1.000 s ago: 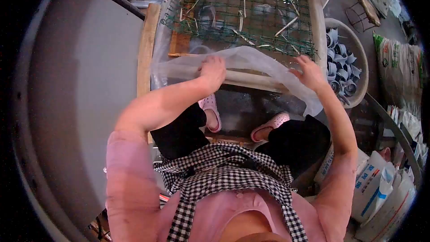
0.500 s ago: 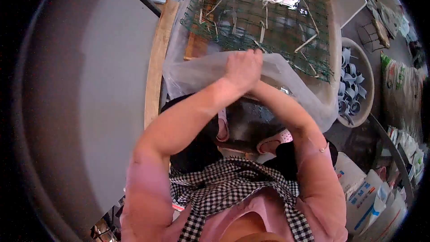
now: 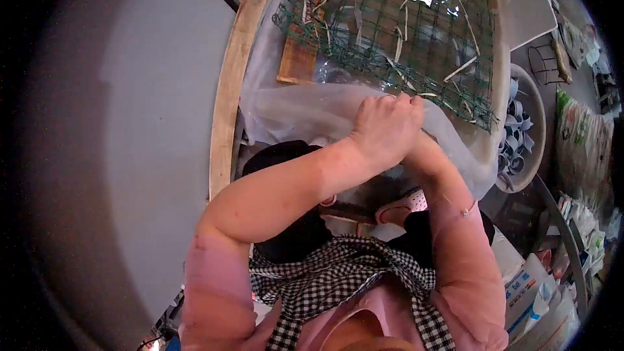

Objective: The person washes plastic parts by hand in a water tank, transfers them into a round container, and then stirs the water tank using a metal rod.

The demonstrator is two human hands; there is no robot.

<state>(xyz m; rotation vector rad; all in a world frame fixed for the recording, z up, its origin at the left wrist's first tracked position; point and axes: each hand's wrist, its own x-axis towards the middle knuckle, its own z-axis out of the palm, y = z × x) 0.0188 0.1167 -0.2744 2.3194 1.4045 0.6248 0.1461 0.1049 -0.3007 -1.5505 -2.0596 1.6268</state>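
A clear plastic sheet (image 3: pixel 312 105) lines a water-filled tub, its near edge bunched in a rolled fold. My left hand (image 3: pixel 389 125) is closed over this fold, knuckles up and fingers curled round the plastic. Crossing underneath, my right wrist (image 3: pixel 421 151) meets the left hand from the right; the right hand itself is mostly hidden behind it. Just beyond my fingers, a green wire mesh (image 3: pixel 448 52) with pale strips through it lies in the water. A brown wooden board (image 3: pixel 298 58) sits under the mesh at the left.
A wooden beam (image 3: pixel 231 91) runs along the left, beside a large grey panel (image 3: pixel 156 110). At the right stands a round tub (image 3: pixel 538 130) holding grey plastic pieces (image 3: pixel 517 133). Sacks (image 3: pixel 526 292) lie at the lower right. My pink clogs (image 3: pixel 400 208) are below the sheet.
Both hands have moved right and slightly nearer along the sheet's edge. The bunched fold has shifted with them. The camera view has also shifted slightly.
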